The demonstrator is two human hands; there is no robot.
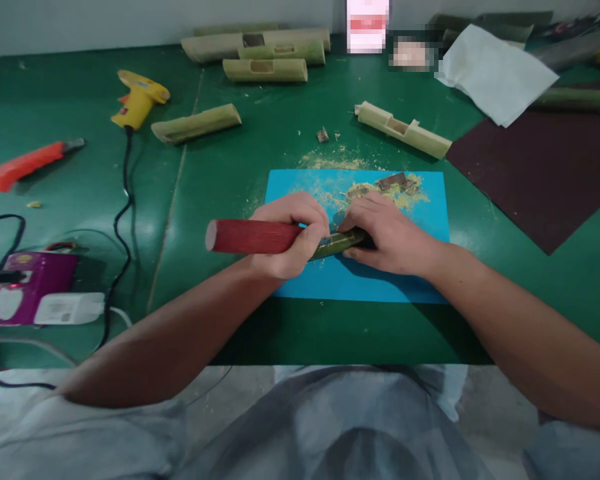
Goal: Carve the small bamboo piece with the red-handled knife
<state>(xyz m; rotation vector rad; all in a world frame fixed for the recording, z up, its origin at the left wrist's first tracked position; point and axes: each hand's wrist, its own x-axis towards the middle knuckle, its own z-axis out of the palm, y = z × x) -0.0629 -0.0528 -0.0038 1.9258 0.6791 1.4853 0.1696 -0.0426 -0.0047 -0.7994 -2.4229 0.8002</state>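
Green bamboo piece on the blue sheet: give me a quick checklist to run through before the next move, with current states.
1. Left hand closed around the red handle: ok.
2. Right hand gripping the green bamboo piece: ok.
3. Blue sheet beneath the work: ok.
4. Blue sheet free of debris: not ok; pale shavings and dark scraps lie toward its far edge.
5. Working end of the red-handled tool correctly placed: cannot tell; the fingers and blur obscure it.
6. Yellow corded tool away from both hands: ok; it lies on the far left of the table.
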